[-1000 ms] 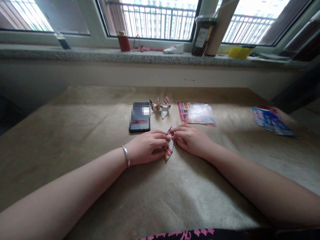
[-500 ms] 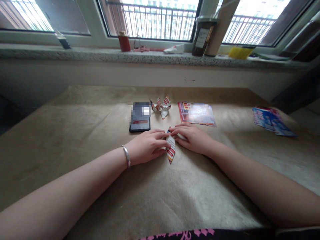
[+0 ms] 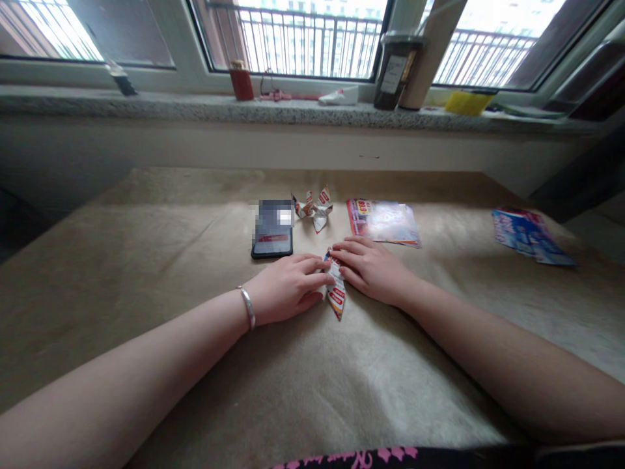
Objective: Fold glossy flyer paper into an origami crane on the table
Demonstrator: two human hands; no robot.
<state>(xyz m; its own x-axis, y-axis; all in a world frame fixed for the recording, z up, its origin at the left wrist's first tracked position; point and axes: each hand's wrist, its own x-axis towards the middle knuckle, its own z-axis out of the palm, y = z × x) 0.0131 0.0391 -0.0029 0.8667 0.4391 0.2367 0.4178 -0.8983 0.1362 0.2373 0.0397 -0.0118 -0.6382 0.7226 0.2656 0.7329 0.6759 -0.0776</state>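
Both forearms come in from the bottom corners, L from 7 o'clock, R from 5 o'clock, converging near frame centre. Left hand [image 3: 288, 286] lies palm down, knuckles up, fingers curled and pointing toward 3 o'clock, thumb tucked underneath; silver bangle on the wrist. Right hand [image 3: 368, 267] also palm down, fingers extended toward 9 o'clock, slightly spread. Fingertips of the two hands nearly meet, w/ only a narrow gap between them. Both wrists low, forearms bare, resting on or just above the surface. Neither grip fully closed.

Bright window [image 3: 293, 39] backlight; table [image 3: 146, 260] dim, soft; edges bowed.
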